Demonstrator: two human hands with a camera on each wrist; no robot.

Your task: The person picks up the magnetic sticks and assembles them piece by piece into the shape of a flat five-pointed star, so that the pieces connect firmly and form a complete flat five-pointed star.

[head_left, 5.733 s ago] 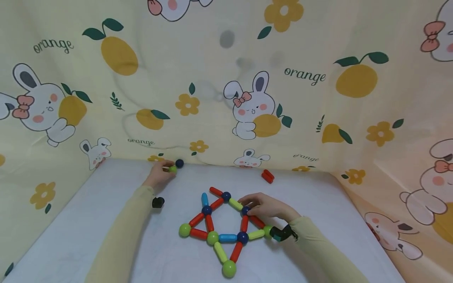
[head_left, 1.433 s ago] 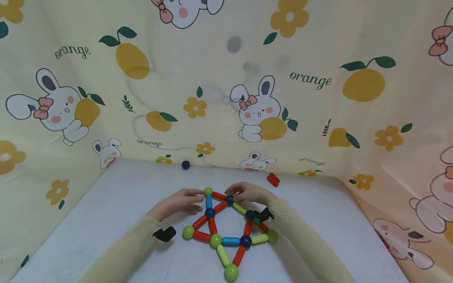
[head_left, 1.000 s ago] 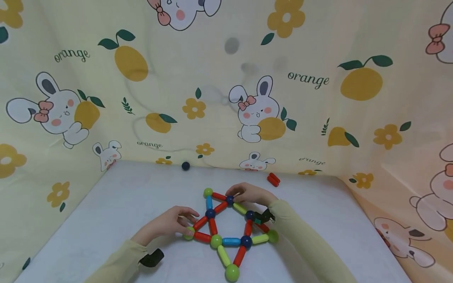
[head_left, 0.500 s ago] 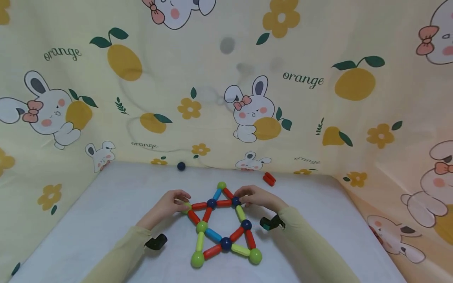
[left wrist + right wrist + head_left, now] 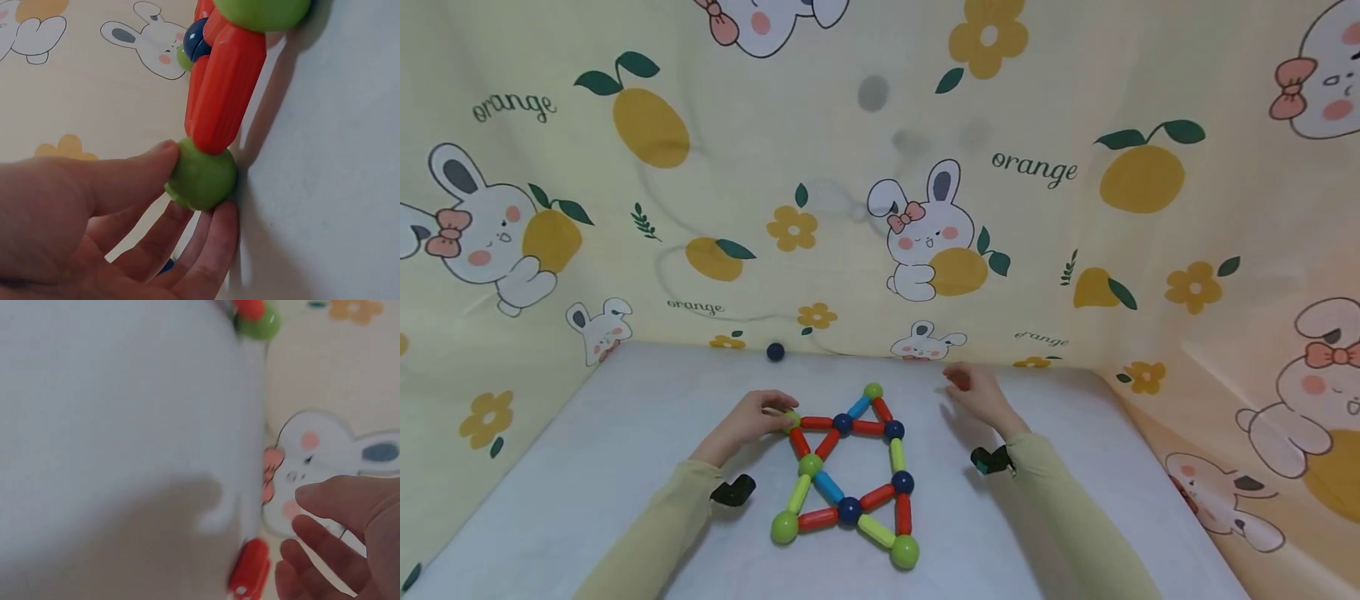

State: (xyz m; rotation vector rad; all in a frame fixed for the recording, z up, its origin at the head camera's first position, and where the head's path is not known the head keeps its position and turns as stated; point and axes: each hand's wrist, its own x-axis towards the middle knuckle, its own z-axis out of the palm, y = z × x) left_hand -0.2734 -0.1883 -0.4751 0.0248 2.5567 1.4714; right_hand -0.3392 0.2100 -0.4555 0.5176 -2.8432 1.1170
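A flat frame of magnetic rods (image 5: 868,428) and balls lies on the white table, several triangles round an open middle. My left hand (image 5: 751,423) pinches the green ball (image 5: 203,175) at the frame's left corner between thumb and fingers, with a red rod (image 5: 230,87) running from that ball. My right hand (image 5: 981,396), its fingers loosely bent, hovers right of the frame with nothing held. Close to its fingertips lie loose red rods (image 5: 251,569) on the table, mostly covered by the hand in the head view. The frame's top corner is a green ball (image 5: 873,391).
A loose dark blue ball (image 5: 775,352) sits at the table's back edge, left of the middle. Behind and beside the white table (image 5: 1037,550) hangs a curtain (image 5: 850,125) printed with rabbits and oranges.
A green ball from the back left now tops the frame. The frame has turned clockwise. My left hand has moved to its left corner; my right has left a blue ball for the red rods.
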